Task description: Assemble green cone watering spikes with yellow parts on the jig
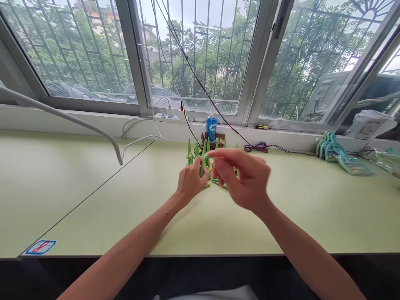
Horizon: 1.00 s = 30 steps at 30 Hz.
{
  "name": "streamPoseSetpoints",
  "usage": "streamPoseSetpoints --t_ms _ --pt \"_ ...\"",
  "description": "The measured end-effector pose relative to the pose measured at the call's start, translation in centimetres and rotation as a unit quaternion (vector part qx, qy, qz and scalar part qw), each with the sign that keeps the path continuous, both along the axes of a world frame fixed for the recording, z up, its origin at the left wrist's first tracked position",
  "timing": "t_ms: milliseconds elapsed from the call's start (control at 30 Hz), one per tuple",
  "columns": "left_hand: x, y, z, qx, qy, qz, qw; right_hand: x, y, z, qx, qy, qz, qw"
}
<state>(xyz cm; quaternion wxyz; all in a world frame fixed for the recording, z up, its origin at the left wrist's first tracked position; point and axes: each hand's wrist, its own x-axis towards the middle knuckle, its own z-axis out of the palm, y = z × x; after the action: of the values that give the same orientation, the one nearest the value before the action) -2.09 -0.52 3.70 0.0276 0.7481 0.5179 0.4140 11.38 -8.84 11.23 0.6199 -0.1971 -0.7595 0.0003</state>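
Note:
Several green pointed plastic pieces with small yellow parts stand and lie in a cluster at the middle of the table. My left hand is at the cluster's near left side, its fingers closed on one of the green pointed pieces. Just to the right, my right hand is raised in front of the cluster and nearer to me. Its fingers are bent into a pinch, and what they hold, if anything, is too small to make out. Both hands cover part of the green pieces behind them.
Behind the cluster stands a blue bottle by a brown cardboard box. A power strip sits along the window ledge. Coiled cable and teal hangers lie to the right. A grey cable arches at left.

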Motion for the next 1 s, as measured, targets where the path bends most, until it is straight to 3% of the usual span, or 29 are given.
streamPoseSetpoints --t_ms 167,267,333,433,667,900,1000 --pt "-0.4 1.0 -0.5 0.041 -0.026 0.012 0.999 1.5 8.7 -6.2 -0.005 -0.046 -0.158 0.986" --pt "-0.5 1.6 -0.8 0.034 -0.067 0.004 0.997 2.4 10.7 -9.5 -0.045 -0.178 -0.193 0.964" --pt "-0.6 1.9 -0.9 0.032 -0.081 0.002 0.996 2.6 11.0 -10.7 -0.081 -0.239 -0.229 0.940" --pt "-0.6 2.4 -1.3 0.028 -0.089 -0.001 0.996 2.4 10.9 -11.2 -0.123 -0.278 -0.254 0.918" --pt "-0.8 3.1 -2.0 0.011 -0.069 0.006 0.998 1.9 11.4 -11.5 -0.137 -0.344 -0.182 0.911" --pt "-0.9 3.2 -2.3 -0.006 -0.079 0.016 0.997 2.3 11.5 -11.5 -0.141 -0.324 -0.208 0.912" --pt "-0.8 3.2 -2.6 -0.010 -0.077 0.006 0.997 2.2 11.6 -11.4 -0.146 -0.348 -0.220 0.899"
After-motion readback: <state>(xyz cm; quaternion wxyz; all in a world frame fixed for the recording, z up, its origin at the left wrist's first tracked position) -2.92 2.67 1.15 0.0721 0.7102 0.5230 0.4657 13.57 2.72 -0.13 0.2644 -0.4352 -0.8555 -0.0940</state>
